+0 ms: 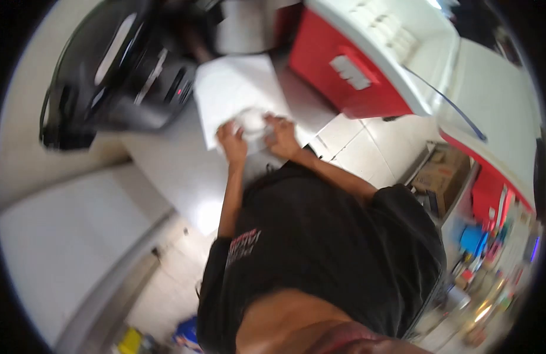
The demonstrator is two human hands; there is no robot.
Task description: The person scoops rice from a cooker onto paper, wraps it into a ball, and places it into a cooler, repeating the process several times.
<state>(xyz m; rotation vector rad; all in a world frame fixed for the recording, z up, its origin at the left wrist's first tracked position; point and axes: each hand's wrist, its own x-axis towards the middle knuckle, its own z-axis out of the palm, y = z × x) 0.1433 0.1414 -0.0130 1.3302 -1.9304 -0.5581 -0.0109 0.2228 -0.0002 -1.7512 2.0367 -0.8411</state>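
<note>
Fingers of my left hand (231, 140) are curled at the left edge of a round, whitish, see-through thing (253, 121) with a pale rim. On its right edge my right hand (280, 135) grips with bent fingers. Motion blur hides its exact kind. It overlaps the lower part of a white sheet (237, 82), which lies on a grey metal table (184, 168). Both forearms reach forward over the table's near edge.
A black machine (131, 76) with a small red light stands at the left. To the right is a red and white cooler (344, 65), its lid (491, 106) swung open. A cardboard box (441, 177) and a cluttered shelf (479, 259) are farther right; a white surface (78, 230) lies left.
</note>
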